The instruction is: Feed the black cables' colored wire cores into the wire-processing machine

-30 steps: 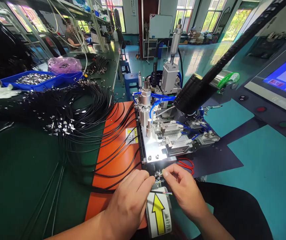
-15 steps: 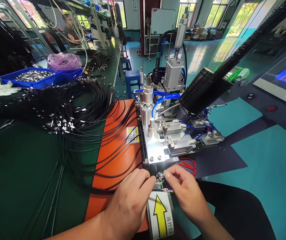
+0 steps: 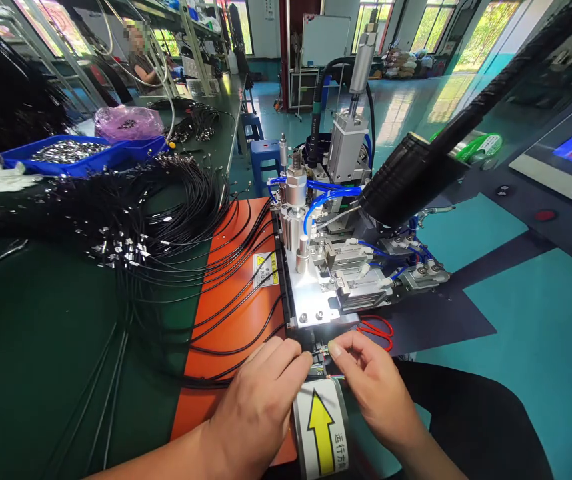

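Observation:
My left hand (image 3: 271, 390) is closed, its fingers curled down beside the narrow metal track (image 3: 319, 368) of the machine. Black cables (image 3: 211, 382) run in beneath it from the left, and its fingertips close on one of them; the grip itself is mostly hidden. Across the track my right hand (image 3: 366, 373) pinches thumb against forefinger on what look like thin wires at the cable's end, too small to see clearly. More fine coloured wires (image 3: 336, 377) show just below on the track. A white cover with a yellow arrow (image 3: 321, 427) lies nearest to me, between both wrists.
Ahead stands the machine (image 3: 311, 293) with its cylinders and blue air hoses. A black-wrapped tube (image 3: 401, 180) slants over it. On the left are a cable bundle (image 3: 181, 193), an orange plate (image 3: 231, 313) and a blue tray (image 3: 111, 157). A control panel (image 3: 561, 193) is right; a person sits far back.
Both hands stay in nearly the same place at the track, their fingers still closed. Only very slight shifts show at the fingertips and in the camera view.

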{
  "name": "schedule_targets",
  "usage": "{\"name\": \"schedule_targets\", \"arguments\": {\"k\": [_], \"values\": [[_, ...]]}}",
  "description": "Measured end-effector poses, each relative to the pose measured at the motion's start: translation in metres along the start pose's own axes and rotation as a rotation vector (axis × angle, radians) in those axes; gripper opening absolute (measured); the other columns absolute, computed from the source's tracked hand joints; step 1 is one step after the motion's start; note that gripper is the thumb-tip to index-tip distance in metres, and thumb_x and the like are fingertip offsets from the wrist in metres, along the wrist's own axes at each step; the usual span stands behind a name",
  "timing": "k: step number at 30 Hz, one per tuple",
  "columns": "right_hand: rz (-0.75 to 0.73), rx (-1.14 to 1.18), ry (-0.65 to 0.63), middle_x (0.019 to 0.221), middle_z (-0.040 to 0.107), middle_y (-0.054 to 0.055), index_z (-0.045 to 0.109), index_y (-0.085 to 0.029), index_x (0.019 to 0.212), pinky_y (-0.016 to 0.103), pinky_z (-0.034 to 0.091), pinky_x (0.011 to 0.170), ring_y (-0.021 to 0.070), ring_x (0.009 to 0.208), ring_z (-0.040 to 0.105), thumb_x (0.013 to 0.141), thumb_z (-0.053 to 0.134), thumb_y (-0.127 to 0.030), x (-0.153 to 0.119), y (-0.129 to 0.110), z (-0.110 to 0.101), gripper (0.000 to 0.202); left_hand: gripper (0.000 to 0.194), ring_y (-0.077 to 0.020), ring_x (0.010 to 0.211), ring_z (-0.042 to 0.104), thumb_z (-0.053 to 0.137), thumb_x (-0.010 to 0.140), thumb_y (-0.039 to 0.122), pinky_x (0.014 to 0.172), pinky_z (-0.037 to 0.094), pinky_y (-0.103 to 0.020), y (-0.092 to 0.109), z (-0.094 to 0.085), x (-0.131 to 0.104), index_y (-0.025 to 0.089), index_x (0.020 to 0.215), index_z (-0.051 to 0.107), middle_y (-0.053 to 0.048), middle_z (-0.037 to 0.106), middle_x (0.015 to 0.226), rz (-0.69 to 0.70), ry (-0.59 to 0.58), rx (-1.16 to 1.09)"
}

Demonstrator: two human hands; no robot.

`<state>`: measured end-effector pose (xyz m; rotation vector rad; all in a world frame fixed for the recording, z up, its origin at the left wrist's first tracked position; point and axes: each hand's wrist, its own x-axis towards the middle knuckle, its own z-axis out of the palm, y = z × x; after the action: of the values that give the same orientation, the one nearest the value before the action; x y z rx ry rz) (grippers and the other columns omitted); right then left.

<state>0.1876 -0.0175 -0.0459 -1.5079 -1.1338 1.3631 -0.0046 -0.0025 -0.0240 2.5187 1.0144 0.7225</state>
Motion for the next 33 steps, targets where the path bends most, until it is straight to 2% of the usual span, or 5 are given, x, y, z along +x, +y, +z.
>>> {"name": "schedule_targets", "arguments": {"k": [19,33], "values": [[0.015,0.046,0.006,0.067,0.052,-0.003,0.062,-0.018,0.080,0.024,0.035,0.055,0.0124,0.061,0.045,0.093,0.059,-0.044,-0.0006,-0.0004,0.0004,0.029,0.027,-0.0213,0.082,0.051,0.038,0.095,0.005,0.071,0.048,-0.036,-0.0016,-0.0001,-0.0006,0.014,0.109,0.060,-0.009,0.058,0.091,-0.010,-0.008,-0.025],[-0.016,0.009,0.017,0.071,0.057,-0.001,0.063,-0.018,0.080,0.024,0.040,0.060,0.0142,0.065,0.050,0.093,0.058,-0.043,-0.0016,-0.0005,0.0006,0.028,0.027,-0.0220,0.082,0.050,0.036,0.095,0.005,0.070,0.047,-0.036,-0.0007,-0.0002,0.0000,0.013,0.104,0.059,-0.010,0.058,0.092,-0.001,0.006,-0.019]]}}
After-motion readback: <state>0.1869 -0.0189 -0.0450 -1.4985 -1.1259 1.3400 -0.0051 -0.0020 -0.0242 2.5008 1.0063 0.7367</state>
